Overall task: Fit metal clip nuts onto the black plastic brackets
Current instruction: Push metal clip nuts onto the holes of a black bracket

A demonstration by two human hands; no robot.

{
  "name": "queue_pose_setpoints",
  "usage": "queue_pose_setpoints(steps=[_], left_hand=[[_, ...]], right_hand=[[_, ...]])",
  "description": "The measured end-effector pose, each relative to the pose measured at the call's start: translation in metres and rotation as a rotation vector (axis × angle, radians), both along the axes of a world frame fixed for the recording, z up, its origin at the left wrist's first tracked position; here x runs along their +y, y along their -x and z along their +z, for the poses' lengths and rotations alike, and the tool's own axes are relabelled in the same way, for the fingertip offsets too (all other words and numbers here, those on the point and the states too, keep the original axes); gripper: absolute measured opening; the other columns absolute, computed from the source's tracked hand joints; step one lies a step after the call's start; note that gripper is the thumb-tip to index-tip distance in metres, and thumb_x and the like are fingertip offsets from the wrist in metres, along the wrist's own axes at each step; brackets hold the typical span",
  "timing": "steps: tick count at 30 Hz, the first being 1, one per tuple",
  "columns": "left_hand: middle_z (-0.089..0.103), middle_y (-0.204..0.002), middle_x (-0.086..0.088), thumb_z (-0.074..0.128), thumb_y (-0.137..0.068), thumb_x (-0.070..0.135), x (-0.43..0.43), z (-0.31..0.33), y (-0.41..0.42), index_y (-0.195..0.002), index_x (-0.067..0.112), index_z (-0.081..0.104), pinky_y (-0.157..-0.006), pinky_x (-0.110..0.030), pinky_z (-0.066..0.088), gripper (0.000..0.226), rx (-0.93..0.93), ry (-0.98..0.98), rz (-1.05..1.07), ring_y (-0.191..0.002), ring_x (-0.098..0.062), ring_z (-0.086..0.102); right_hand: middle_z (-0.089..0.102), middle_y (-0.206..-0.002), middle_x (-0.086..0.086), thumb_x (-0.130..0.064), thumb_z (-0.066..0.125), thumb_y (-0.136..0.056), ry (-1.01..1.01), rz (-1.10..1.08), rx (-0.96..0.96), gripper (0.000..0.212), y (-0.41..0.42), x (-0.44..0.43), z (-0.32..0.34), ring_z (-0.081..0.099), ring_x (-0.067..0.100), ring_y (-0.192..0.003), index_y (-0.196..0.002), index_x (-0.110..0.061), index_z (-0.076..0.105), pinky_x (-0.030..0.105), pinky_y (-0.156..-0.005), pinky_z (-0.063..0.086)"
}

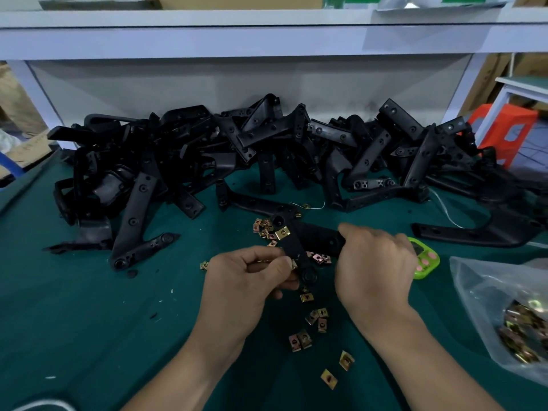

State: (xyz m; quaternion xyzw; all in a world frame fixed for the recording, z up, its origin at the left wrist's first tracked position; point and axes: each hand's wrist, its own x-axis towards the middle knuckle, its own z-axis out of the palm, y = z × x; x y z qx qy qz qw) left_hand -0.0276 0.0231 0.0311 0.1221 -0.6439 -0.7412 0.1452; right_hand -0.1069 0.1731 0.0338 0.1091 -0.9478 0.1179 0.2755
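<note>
Left hand (252, 280): mine, fingers curled, thumb and forefinger pinched at the near edge of the bracket (292, 241), lower fingers tucked under its round end; what sits between the fingertips I cannot tell

Right hand (376, 268): mine, closed over the bracket's other arm, knuckles up, forefinger reaching along the top of it

Bracket: black plastic, two arms meeting at an angle, held just above the mat (89, 307) between my two hands, one arm running away from me, the other going off to my right

Clip (282, 233): one brass-coloured piece seated on the left edge of the bracket's far arm, near its round boss

Loose clips (318, 317): scattered on the mat under and around the bracket; a heap behind it to the left, a few under its middle, a trail coming toward me between my forearms, one lone piece to the left of my left hand

Timer (424, 259): bright green with pink buttons, lying flat just beyond my right hand, partly hidden by it

Bag (489, 280): clear plastic, crumpled, at the right edge of the mat, with a mass of clips showing through it

Wire (308, 206): thin, white, lying on the mat just behind the bracket

Pile (207, 149): many black brackets heaped across the back of the mat, against the white panel, spilling to both sides

Mat: dark green, covering the bench

Shelf (267, 34): white, across the top, above the pile

Stool (504, 129): orange, far right, beyond the bench
</note>
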Motion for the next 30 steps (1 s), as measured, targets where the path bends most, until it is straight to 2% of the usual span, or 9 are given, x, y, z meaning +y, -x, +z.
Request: queue_pose_setpoints(steps=[3,8,11,14,18,21,23,27,30], left_hand=[[0.077,-0.075,-0.015,0.073,-0.087,0.004,0.002,0.000,0.000,-0.087,0.006,0.077,-0.052,-0.020,0.051,0.004,0.014,-0.032,0.011,-0.063,-0.023,0.074],[0.075,-0.070,-0.007,0.073,-0.087,0.007,0.005,-0.001,0.000,-0.081,0.017,0.082,-0.055,-0.019,0.051,0.014,0.024,-0.010,-0.006,-0.059,-0.010,0.065],[0.074,-0.070,-0.007,0.074,-0.087,0.008,0.002,-0.001,0.000,-0.082,0.015,0.081,-0.056,-0.019,0.050,0.012,0.016,-0.007,-0.015,-0.060,-0.010,0.062],[0.072,-0.069,-0.005,0.076,-0.085,0.011,0.002,-0.001,0.000,-0.081,0.017,0.081,-0.060,-0.020,0.051,0.009,0.014,0.021,-0.020,-0.063,-0.010,0.060],[0.070,-0.068,0.001,0.079,-0.083,0.010,0.000,0.001,0.000,-0.079,0.019,0.080,-0.065,-0.017,0.052,0.010,0.003,0.057,-0.042,-0.066,-0.007,0.062],[0.072,-0.070,0.001,0.079,-0.083,0.007,-0.003,0.003,0.001,-0.082,0.020,0.081,-0.067,-0.015,0.053,0.014,-0.009,0.056,-0.021,-0.067,-0.007,0.066],[0.072,-0.069,0.002,0.078,-0.083,0.006,-0.003,0.003,0.001,-0.083,0.026,0.082,-0.066,-0.015,0.053,0.020,-0.019,0.064,0.026,-0.066,-0.006,0.066],[0.075,-0.076,0.007,0.077,-0.086,0.010,-0.003,0.007,0.002,-0.096,0.047,0.078,-0.071,-0.020,0.056,0.038,0.004,0.131,0.088,-0.072,-0.008,0.068],[0.076,-0.083,0.021,0.076,-0.087,0.013,-0.001,0.013,0.000,-0.088,0.066,0.069,-0.070,-0.010,0.053,0.054,0.062,0.312,0.183,-0.078,0.004,0.071]], right_hand=[[0.033,-0.045,-0.004,0.018,0.063,-0.044,-0.025,0.001,-0.003,0.046,-0.002,-0.004,-0.001,0.027,0.020,-0.043,-0.053,-0.020,0.040,0.030,-0.057,0.027],[0.040,-0.049,-0.007,0.008,0.069,-0.052,-0.127,-0.021,-0.088,0.035,-0.006,-0.011,-0.005,0.030,0.019,-0.048,-0.060,-0.024,0.058,0.031,-0.059,0.027],[0.044,-0.046,-0.004,0.010,0.070,-0.053,-0.073,-0.014,-0.053,0.035,-0.006,-0.011,-0.006,0.026,0.019,-0.047,-0.058,-0.023,0.059,0.030,-0.058,0.028],[0.038,-0.043,-0.003,0.017,0.069,-0.049,0.002,0.002,-0.012,0.042,-0.004,-0.010,-0.004,0.018,0.016,-0.044,-0.053,-0.021,0.050,0.029,-0.057,0.026],[0.026,-0.048,-0.009,0.015,0.069,-0.050,0.043,0.016,-0.019,0.050,-0.003,-0.011,0.000,0.004,0.004,-0.048,-0.055,-0.023,0.037,0.029,-0.058,0.022],[0.031,-0.046,-0.011,0.006,0.072,-0.055,0.052,0.024,-0.125,0.039,-0.002,-0.010,-0.002,0.014,0.003,-0.046,-0.058,-0.022,0.046,0.027,-0.052,0.015],[0.040,-0.049,-0.011,-0.004,0.074,-0.062,0.080,0.057,-0.157,0.028,0.001,-0.007,-0.007,0.026,0.009,-0.045,-0.066,-0.024,0.055,0.020,-0.053,0.012],[0.061,-0.066,-0.011,-0.028,0.079,-0.074,0.177,0.165,-0.210,0.025,-0.002,-0.004,-0.006,0.058,0.020,-0.063,-0.095,-0.035,0.066,0.026,-0.059,0.029],[0.062,-0.070,-0.012,-0.037,0.076,-0.079,0.208,0.182,-0.181,0.022,-0.007,-0.002,-0.002,0.061,0.020,-0.066,-0.096,-0.037,0.063,0.029,-0.058,0.034]])
